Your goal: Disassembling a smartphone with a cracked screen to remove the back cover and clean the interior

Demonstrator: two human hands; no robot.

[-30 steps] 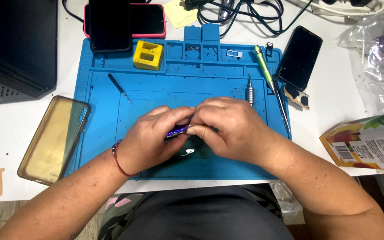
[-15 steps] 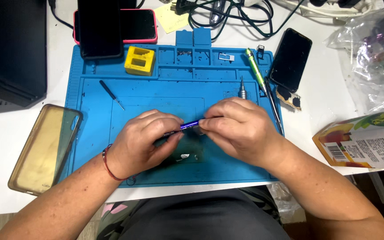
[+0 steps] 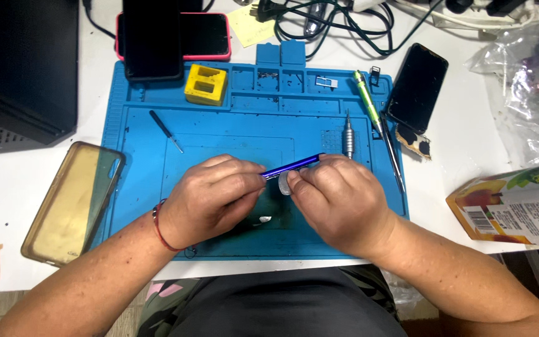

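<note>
Since half a second ago, the blue tool point(image 3: 291, 166) is being raised clear of the fingers, its shaft now plainly seen. The left hand point(image 3: 210, 200) is closed on its lower end; the right hand point(image 3: 338, 203) is pinching its upper end, with a small pale part point(image 3: 284, 183) just below the grip, above the blue mat point(image 3: 138, 131).
</note>
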